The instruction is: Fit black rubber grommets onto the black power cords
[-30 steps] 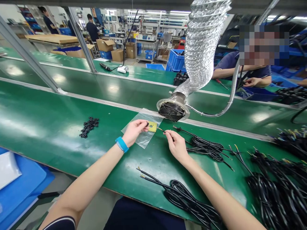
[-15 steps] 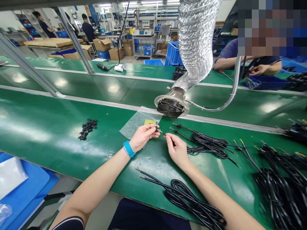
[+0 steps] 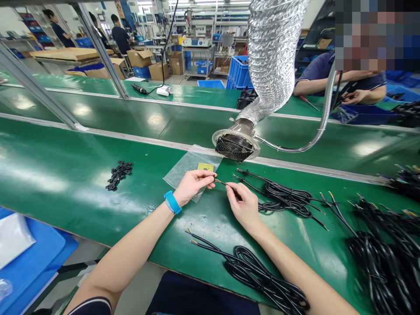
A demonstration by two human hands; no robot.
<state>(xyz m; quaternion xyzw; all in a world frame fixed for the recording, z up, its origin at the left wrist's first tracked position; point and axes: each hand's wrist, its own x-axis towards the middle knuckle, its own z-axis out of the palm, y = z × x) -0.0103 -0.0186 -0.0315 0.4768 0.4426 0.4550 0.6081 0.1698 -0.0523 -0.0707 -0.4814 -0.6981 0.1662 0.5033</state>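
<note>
A worker's left hand (image 3: pixel 193 183) pinches something small at its fingertips, too small to make out, meeting the bared end of a black cable (image 3: pixel 278 202) whose wire tip the right hand (image 3: pixel 243 205) pinches between thumb and forefinger; the two hands nearly touch above the green workbench (image 3: pixel 65 183); the cable's coil lies on the bench just right of the right hand; the step in hand looks like fitting a small part onto the wire end, work that calls for steady alignment of the tips; a clear plastic bag (image 3: pixel 187 168) with a yellow label (image 3: pixel 205 166) lies just beyond the left hand; a fan-faced extraction duct (image 3: pixel 235 146) hangs above; small black parts (image 3: pixel 118 174) sit well to the left; more cable bundles (image 3: pixel 262 275) lie nearer the worker.
</note>
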